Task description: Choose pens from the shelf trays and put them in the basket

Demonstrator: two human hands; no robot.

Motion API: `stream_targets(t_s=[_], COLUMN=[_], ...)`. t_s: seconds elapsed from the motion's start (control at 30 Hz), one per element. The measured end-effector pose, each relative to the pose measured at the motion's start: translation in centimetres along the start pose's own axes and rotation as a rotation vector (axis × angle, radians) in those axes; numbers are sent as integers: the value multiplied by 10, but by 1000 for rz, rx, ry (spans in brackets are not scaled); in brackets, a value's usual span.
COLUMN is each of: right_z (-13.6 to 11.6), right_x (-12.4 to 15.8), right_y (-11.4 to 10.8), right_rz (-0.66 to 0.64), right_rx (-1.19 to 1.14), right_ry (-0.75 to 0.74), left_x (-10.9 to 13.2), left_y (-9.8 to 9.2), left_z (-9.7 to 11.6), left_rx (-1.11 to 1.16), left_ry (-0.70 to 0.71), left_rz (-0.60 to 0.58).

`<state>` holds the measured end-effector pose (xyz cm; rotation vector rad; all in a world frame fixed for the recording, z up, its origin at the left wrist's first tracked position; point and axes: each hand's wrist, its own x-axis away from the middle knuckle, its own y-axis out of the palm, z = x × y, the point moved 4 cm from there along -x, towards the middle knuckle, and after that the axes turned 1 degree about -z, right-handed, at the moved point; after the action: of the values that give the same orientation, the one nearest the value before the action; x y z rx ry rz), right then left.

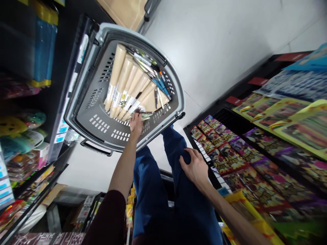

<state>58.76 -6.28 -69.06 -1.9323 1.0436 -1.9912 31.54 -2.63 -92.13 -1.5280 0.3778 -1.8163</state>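
Observation:
A grey shopping basket (99,102) stands on the pale floor between two shop shelves. It holds several brown paper rolls (127,85) and several pens (159,83). My left hand (136,125) reaches into the basket at the near ends of the rolls, fingers closed on a thin pack or pens I cannot make out. My right hand (195,166) lies flat and open on my right knee in blue trousers (176,146), holding nothing.
A black shelf on the right carries rows of colourful packets (230,153) and yellow-framed packs (293,119). On the left, another shelf (63,112) holds blue packs (43,44) and assorted wrapped goods. A cardboard box (125,12) sits beyond the basket.

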Motion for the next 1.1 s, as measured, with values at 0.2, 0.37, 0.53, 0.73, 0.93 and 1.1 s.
stream_targets(t_s=[0.2, 0.37, 0.53, 0.73, 0.93, 1.1], right_z=[-1, -2, -5, -9, -19, -40], right_x=[-2, 1, 3, 6, 36, 85], right_y=[-2, 0, 4, 12, 25, 21], right_rz=[-3, -10, -5, -22, -84, -195], right_rx=[9, 21, 45, 121, 179, -27], right_ry=[-11, -6, -13, -17, -54, -44], left_x=[-1, 2, 9, 27, 86, 163], left_y=[9, 15, 11, -17, -99, -193], left_z=[-4, -8, -5, 6, 25, 36], left_rx=[22, 79, 111, 188, 254, 499], left_ry=[4, -7, -10, -40, -182, -228], left_rz=[-13, -23, -18, 25, 87, 36])
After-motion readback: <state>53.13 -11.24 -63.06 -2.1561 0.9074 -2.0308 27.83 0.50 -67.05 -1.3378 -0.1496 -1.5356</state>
